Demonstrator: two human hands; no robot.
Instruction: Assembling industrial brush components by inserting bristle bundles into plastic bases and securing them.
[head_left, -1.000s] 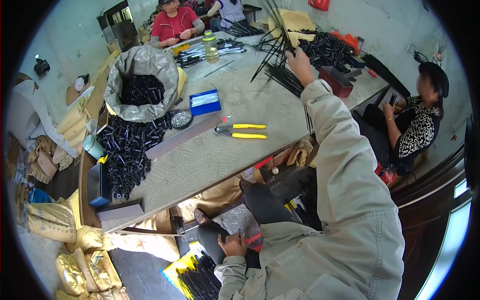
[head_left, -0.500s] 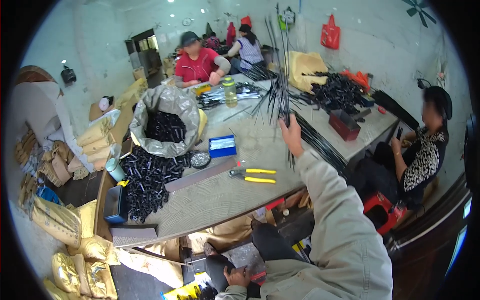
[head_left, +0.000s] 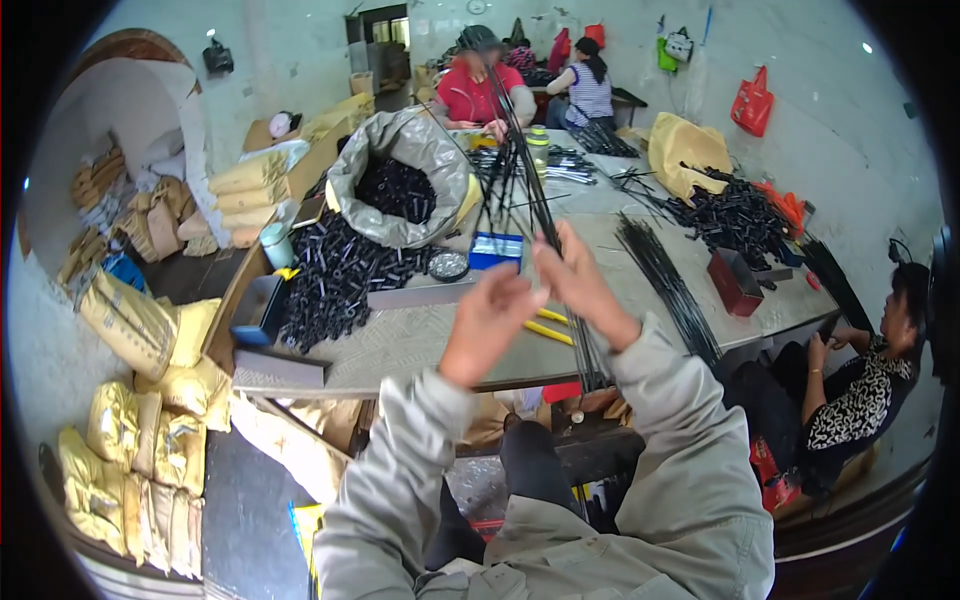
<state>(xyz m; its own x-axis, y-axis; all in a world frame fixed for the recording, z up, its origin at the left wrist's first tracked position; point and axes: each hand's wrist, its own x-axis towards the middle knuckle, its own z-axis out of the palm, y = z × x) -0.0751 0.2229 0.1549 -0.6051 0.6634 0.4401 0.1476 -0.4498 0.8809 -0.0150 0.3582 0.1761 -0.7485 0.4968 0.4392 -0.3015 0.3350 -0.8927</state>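
Note:
A bundle of thin black rods [head_left: 533, 190] stands tilted over the worktable, with my right hand [head_left: 585, 280] closed around it near its lower part. The lower rod ends reach down past the table's front edge. My left hand [head_left: 485, 325] is raised just left of the bundle, its fingers half curled and apart, with nothing visible in them. Behind the hands lie pliers with yellow handles [head_left: 550, 328], partly hidden. A blue box [head_left: 497, 250] sits just beyond, partly covered by rods. More black rods [head_left: 670, 285] lie on the table to the right.
A grey sack [head_left: 350, 205] of black parts stands at the left, beside a heap of small black pieces [head_left: 330, 270]. Another black heap [head_left: 725, 215] and a dark red box [head_left: 735, 282] are at the right. Co-workers sit across the table [head_left: 480, 375] and at its right.
My right hand has drawn the rod bundle nearer and leftward. My left hand has risen from my lap to beside the bundle. The view has shifted.

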